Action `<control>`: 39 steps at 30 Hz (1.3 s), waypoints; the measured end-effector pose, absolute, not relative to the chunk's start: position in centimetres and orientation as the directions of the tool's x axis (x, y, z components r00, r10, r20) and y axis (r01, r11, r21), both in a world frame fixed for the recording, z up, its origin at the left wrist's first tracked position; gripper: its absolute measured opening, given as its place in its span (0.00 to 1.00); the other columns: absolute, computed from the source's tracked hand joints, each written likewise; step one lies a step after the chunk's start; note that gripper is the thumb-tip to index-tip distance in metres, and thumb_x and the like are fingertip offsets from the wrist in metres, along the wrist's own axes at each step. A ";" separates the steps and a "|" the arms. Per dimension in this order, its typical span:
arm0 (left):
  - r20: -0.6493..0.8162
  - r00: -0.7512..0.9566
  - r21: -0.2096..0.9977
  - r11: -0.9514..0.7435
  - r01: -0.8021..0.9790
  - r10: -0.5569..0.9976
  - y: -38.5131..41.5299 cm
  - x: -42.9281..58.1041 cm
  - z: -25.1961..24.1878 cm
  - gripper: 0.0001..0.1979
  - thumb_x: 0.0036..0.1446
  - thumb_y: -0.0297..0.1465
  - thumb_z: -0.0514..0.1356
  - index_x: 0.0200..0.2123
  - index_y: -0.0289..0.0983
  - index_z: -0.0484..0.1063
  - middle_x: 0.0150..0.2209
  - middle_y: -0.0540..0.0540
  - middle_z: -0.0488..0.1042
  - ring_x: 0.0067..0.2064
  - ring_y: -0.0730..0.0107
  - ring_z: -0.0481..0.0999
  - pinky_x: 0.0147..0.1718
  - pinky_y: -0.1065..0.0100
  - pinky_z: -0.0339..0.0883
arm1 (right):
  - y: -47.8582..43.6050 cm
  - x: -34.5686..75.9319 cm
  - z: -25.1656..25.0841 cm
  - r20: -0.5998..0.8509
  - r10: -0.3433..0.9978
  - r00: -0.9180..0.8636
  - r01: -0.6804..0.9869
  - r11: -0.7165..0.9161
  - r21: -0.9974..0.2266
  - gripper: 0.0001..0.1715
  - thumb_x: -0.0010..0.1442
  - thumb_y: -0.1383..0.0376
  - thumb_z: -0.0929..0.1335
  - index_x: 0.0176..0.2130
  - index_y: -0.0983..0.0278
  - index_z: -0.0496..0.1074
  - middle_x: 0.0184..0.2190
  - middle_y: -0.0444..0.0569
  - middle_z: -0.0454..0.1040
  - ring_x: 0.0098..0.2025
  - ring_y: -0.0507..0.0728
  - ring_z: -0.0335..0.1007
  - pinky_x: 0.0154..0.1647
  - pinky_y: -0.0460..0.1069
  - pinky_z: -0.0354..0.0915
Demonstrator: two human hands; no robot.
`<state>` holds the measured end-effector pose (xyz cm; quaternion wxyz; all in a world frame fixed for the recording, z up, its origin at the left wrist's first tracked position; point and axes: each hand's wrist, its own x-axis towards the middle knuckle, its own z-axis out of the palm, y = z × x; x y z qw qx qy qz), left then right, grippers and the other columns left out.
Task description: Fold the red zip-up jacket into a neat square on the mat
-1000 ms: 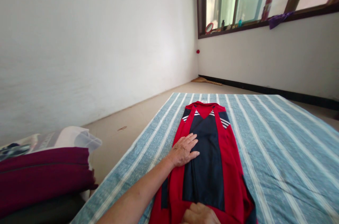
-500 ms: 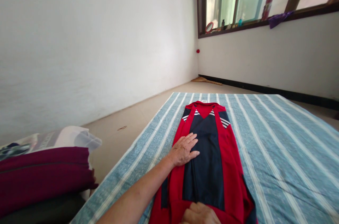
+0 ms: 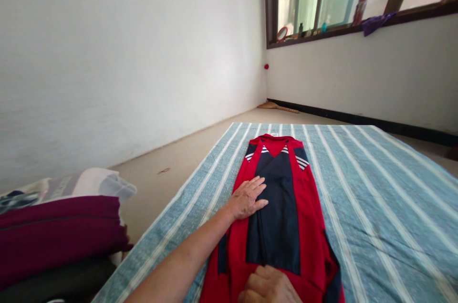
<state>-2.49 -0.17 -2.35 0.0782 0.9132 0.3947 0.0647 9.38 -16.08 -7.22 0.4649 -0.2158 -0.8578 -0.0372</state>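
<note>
A red and navy jacket (image 3: 278,207) with white stripes at the shoulders lies lengthwise, its sides folded inward and its collar at the far end. My left hand (image 3: 248,197) rests flat on its middle, fingers stretched out over the navy panel. At the near end, by the red hem, my right hand (image 3: 270,286) is curled closed on the cloth. Its fingertips are hidden, and the frame's bottom edge cuts it off. Under the jacket is a blue cloth with white stripes (image 3: 361,188).
Left of the striped surface stands a pile with a maroon cloth (image 3: 60,222) and a clear plastic bag (image 3: 96,183). A broom (image 3: 277,106) lies in the far corner. Small bottles, a round mirror (image 3: 282,34) and a purple cloth (image 3: 377,23) are on the window sill.
The view has tilted down slightly, so more of my right hand shows. Both hands keep about the same places on the jacket.
</note>
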 end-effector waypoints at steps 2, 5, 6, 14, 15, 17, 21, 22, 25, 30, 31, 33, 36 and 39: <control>0.059 0.683 0.199 -0.679 0.706 0.728 -0.1 -2.4 -2.3 0.26 0.62 0.42 0.55 0.60 0.35 0.62 0.65 0.38 0.55 0.67 0.56 0.51 0.62 0.50 0.50 | -16.2 9.6 -7.0 0.799 0.346 -0.491 0.381 0.911 -0.161 0.18 0.69 0.63 0.54 0.29 0.62 0.60 0.18 0.40 0.61 0.19 0.50 0.56 0.20 0.48 0.45; 0.069 0.693 0.210 -0.689 0.693 0.718 0.1 -2.4 -2.3 0.26 0.62 0.41 0.55 0.59 0.33 0.63 0.65 0.37 0.56 0.66 0.56 0.52 0.62 0.51 0.50 | -16.5 10.0 -7.0 0.728 0.393 -0.561 0.374 0.906 -0.200 0.13 0.67 0.64 0.57 0.31 0.62 0.61 0.20 0.40 0.62 0.20 0.50 0.56 0.21 0.48 0.46; 0.075 0.697 0.215 -0.694 0.687 0.713 0.2 -2.4 -2.2 0.26 0.62 0.41 0.56 0.59 0.33 0.63 0.64 0.37 0.57 0.66 0.56 0.53 0.62 0.52 0.51 | -16.6 10.2 -7.0 0.700 0.411 -0.584 0.376 0.901 -0.216 0.11 0.66 0.64 0.58 0.31 0.62 0.61 0.21 0.41 0.63 0.21 0.50 0.56 0.21 0.48 0.47; 0.162 0.706 0.263 -0.720 0.643 0.690 -1.7 -3.6 -1.4 0.25 0.63 0.40 0.54 0.58 0.32 0.63 0.64 0.36 0.57 0.66 0.60 0.52 0.63 0.57 0.50 | -18.0 12.3 -2.9 0.530 0.485 -0.696 0.305 0.868 -0.393 0.07 0.63 0.70 0.58 0.34 0.62 0.63 0.27 0.44 0.69 0.28 0.52 0.62 0.30 0.48 0.57; 0.171 0.712 0.266 -0.728 0.632 0.681 -2.4 -4.1 -1.3 0.24 0.64 0.40 0.54 0.58 0.33 0.64 0.64 0.37 0.58 0.66 0.60 0.53 0.63 0.57 0.51 | -18.3 12.8 -2.2 0.524 0.485 -0.700 0.285 0.863 -0.418 0.07 0.64 0.70 0.58 0.36 0.63 0.64 0.29 0.45 0.70 0.30 0.52 0.63 0.32 0.48 0.59; 0.186 0.724 0.268 -0.743 0.613 0.664 -4.2 -5.3 -1.0 0.23 0.64 0.41 0.53 0.58 0.35 0.64 0.63 0.38 0.59 0.66 0.60 0.54 0.62 0.55 0.52 | -18.7 13.9 -1.0 0.521 0.505 -0.688 0.263 0.843 -0.469 0.08 0.64 0.71 0.58 0.40 0.64 0.64 0.32 0.48 0.72 0.35 0.53 0.67 0.38 0.48 0.62; 0.195 0.716 0.279 -0.738 0.614 0.670 -8.0 -7.7 -0.4 0.24 0.65 0.39 0.53 0.60 0.37 0.60 0.64 0.40 0.58 0.66 0.60 0.54 0.62 0.54 0.53 | -19.7 16.3 0.0 0.580 0.567 -0.585 0.304 0.816 -0.492 0.11 0.63 0.74 0.59 0.44 0.65 0.66 0.39 0.53 0.74 0.41 0.54 0.70 0.43 0.49 0.67; 0.199 0.713 0.280 -0.736 0.616 0.672 -8.9 -8.2 -0.3 0.24 0.65 0.39 0.53 0.61 0.36 0.59 0.64 0.39 0.58 0.66 0.59 0.54 0.62 0.54 0.53 | -20.0 16.9 -0.1 0.606 0.570 -0.554 0.327 0.819 -0.471 0.11 0.63 0.74 0.60 0.44 0.66 0.66 0.40 0.54 0.75 0.41 0.55 0.71 0.43 0.50 0.68; 0.202 0.710 0.271 -0.735 0.622 0.675 -11.1 -9.3 -0.5 0.25 0.64 0.39 0.53 0.62 0.36 0.59 0.64 0.39 0.57 0.66 0.58 0.54 0.62 0.53 0.54 | -21.1 18.2 -0.5 0.686 0.543 -0.485 0.418 0.833 -0.363 0.12 0.61 0.75 0.62 0.44 0.67 0.67 0.41 0.56 0.76 0.43 0.57 0.73 0.44 0.51 0.70; 0.152 0.704 0.262 -0.715 0.648 0.693 -13.1 -9.4 -1.7 0.24 0.64 0.39 0.54 0.61 0.37 0.60 0.64 0.39 0.59 0.65 0.56 0.56 0.61 0.50 0.52 | -22.7 18.7 -1.4 0.649 0.550 -0.526 0.524 0.810 -0.263 0.12 0.61 0.74 0.62 0.43 0.67 0.70 0.42 0.56 0.77 0.48 0.58 0.73 0.48 0.53 0.71; 0.139 0.705 0.259 -0.712 0.652 0.696 -13.2 -9.3 -1.8 0.24 0.64 0.39 0.54 0.60 0.37 0.61 0.63 0.39 0.60 0.65 0.56 0.56 0.61 0.49 0.52 | -22.9 18.7 -1.5 0.618 0.569 -0.542 0.537 0.800 -0.265 0.12 0.61 0.73 0.62 0.43 0.66 0.71 0.42 0.56 0.77 0.48 0.58 0.73 0.48 0.53 0.71; 0.124 0.705 0.252 -0.710 0.658 0.698 -13.2 -9.0 -2.0 0.23 0.64 0.38 0.54 0.59 0.37 0.63 0.63 0.38 0.60 0.65 0.56 0.56 0.61 0.48 0.50 | -23.2 18.6 -1.7 0.573 0.601 -0.557 0.559 0.782 -0.277 0.13 0.61 0.73 0.62 0.43 0.66 0.71 0.44 0.56 0.77 0.49 0.58 0.73 0.49 0.54 0.71; 0.142 0.713 0.236 -0.723 0.649 0.687 -13.3 -8.9 -1.8 0.21 0.64 0.37 0.53 0.58 0.37 0.64 0.62 0.38 0.61 0.64 0.56 0.57 0.61 0.48 0.50 | -23.6 18.8 -2.0 0.544 0.630 -0.555 0.576 0.763 -0.295 0.14 0.61 0.73 0.62 0.45 0.66 0.71 0.46 0.57 0.76 0.51 0.59 0.72 0.51 0.55 0.70; 0.172 0.737 0.210 -0.755 0.621 0.654 -13.8 -9.0 -1.3 0.20 0.65 0.36 0.52 0.57 0.36 0.65 0.62 0.39 0.62 0.64 0.57 0.58 0.61 0.49 0.51 | -24.3 19.6 -2.5 0.533 0.632 -0.563 0.581 0.761 -0.289 0.14 0.62 0.73 0.62 0.47 0.66 0.70 0.49 0.57 0.74 0.53 0.59 0.70 0.53 0.56 0.69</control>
